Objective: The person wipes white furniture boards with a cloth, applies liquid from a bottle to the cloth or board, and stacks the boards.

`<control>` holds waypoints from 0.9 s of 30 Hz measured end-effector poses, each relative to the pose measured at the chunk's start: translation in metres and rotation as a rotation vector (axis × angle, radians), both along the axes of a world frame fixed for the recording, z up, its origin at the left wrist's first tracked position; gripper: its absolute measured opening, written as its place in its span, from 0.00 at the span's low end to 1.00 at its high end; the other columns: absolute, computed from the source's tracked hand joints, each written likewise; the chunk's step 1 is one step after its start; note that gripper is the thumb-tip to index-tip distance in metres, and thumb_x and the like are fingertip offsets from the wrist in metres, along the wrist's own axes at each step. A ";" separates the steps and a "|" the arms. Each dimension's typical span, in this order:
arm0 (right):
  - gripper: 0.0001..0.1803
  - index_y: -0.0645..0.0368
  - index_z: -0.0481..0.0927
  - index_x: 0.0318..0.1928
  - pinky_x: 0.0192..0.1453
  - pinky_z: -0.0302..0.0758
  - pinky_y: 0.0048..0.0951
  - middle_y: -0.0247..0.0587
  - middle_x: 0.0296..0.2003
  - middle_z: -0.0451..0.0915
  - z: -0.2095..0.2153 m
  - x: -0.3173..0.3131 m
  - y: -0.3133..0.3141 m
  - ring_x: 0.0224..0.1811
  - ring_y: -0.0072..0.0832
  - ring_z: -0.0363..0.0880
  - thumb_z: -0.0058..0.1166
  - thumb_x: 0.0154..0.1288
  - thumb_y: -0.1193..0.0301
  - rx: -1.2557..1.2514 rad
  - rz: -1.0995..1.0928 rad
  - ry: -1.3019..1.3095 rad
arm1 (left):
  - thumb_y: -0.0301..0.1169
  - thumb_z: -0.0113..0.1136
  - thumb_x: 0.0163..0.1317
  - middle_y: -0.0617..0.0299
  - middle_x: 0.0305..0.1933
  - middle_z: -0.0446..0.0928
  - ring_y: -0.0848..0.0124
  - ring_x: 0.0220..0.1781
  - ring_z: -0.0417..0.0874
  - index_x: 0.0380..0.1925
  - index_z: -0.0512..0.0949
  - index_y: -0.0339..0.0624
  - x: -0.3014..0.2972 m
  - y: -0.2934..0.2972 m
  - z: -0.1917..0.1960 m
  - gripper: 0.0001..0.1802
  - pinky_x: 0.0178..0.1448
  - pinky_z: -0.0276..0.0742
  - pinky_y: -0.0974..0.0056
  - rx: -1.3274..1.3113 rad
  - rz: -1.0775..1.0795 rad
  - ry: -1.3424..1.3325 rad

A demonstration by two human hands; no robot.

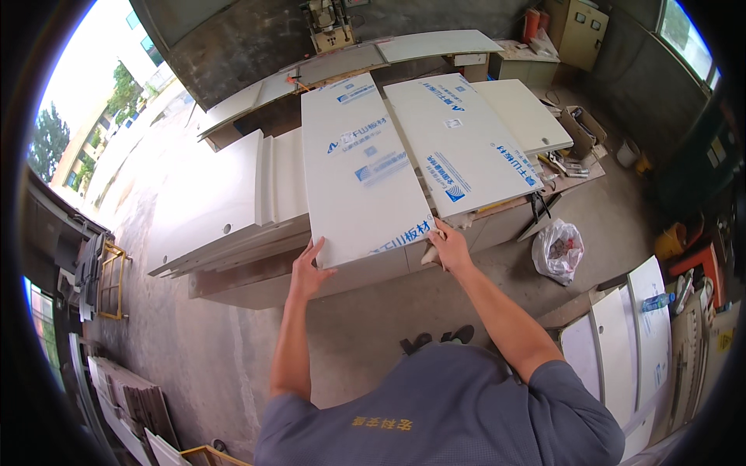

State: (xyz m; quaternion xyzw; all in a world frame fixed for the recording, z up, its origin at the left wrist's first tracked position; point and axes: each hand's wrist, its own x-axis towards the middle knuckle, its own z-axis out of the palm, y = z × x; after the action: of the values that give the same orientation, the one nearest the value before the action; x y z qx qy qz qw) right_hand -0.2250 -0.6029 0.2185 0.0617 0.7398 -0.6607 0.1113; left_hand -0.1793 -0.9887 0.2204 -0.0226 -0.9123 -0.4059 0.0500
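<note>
A long white panel, partly covered with blue-printed film, lies before me and points away across the bench. My left hand holds its near left corner, fingers along the side and thumb at the front edge. At the near right corner, my right hand grips the panel's edge. A pale rag or glove shows by the right fingers; whether it is held I cannot tell. To the right lies a second film-printed panel. On the left is a stack of white panels, the top one with round holes.
Hand tools and a cardboard box are at the bench's right end. A white plastic bag stands on the floor nearby. More panels lean at the lower right, with a water bottle. A machine stands behind.
</note>
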 end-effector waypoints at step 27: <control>0.16 0.59 0.83 0.45 0.44 0.85 0.45 0.48 0.40 0.86 -0.128 -0.051 0.022 0.36 0.45 0.86 0.61 0.69 0.59 0.333 -0.192 0.493 | 0.38 0.73 0.64 0.45 0.52 0.87 0.51 0.54 0.88 0.58 0.83 0.35 -0.018 0.037 -0.040 0.26 0.58 0.83 0.54 -0.305 0.081 0.334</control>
State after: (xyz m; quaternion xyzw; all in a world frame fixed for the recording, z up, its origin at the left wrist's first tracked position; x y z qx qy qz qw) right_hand -0.2764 -0.5812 0.0908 -0.0136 0.8332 -0.5331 -0.1461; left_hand -0.1971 -0.9516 0.1802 -0.0600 -0.9422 -0.2517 0.2126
